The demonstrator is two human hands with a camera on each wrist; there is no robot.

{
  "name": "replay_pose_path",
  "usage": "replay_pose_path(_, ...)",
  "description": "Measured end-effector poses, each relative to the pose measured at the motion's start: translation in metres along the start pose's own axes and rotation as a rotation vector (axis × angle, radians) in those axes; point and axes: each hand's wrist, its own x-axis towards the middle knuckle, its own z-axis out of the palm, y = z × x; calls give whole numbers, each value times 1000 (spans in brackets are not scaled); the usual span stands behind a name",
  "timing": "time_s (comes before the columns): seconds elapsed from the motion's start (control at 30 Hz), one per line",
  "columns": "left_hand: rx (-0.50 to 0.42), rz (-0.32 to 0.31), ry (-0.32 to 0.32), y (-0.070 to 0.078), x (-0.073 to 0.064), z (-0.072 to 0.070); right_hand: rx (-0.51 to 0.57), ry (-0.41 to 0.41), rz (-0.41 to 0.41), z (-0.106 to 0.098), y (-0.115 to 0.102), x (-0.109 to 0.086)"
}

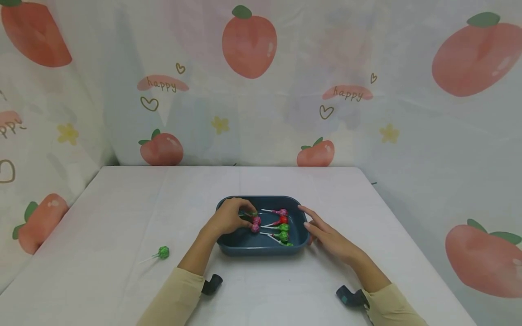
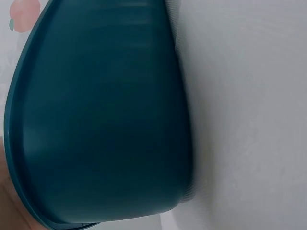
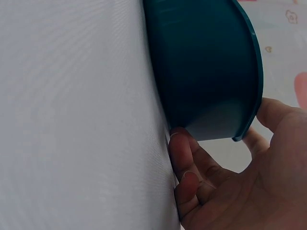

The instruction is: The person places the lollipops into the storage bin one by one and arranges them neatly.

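In the head view a dark blue-green tray (image 1: 261, 251) stands on the table, with lollipops lying inside in two columns. My left hand (image 1: 229, 218) reaches in over the left rim, fingers curled, pinching a green lollipop (image 1: 253, 213) whose stick is mostly hidden by the hand. Just below its fingertips lie pink lollipops (image 1: 255, 228). The right column holds a pink lollipop (image 1: 282, 212), a red lollipop (image 1: 283, 219) and several green lollipops (image 1: 283, 236). My right hand (image 1: 332, 240) holds the tray's right end; in the right wrist view, its thumb touches the rim and curled fingers (image 3: 181, 151) meet the lower wall.
One green lollipop (image 1: 163, 252) lies on the white table (image 1: 261, 294), left of the left forearm. Dark wrist devices (image 1: 351, 296) sit at both sleeves. A fruit-printed curtain (image 1: 261, 113) hangs behind the table. The tray's outer wall (image 2: 100, 120) fills much of the left wrist view.
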Motion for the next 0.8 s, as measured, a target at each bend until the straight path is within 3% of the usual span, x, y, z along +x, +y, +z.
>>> replay_pose_path(0.17,14,3,-11,0,-1,-2,-5,0,-1,0,-1,0)
replay_pose_path(0.43,39,-44,2,4,-5,-9,-3,-6,-9,1,-1,1)
replay_pose_path(0.8,13,76,-21,-10,-20,-29,11,-11,-9,1,1,1)
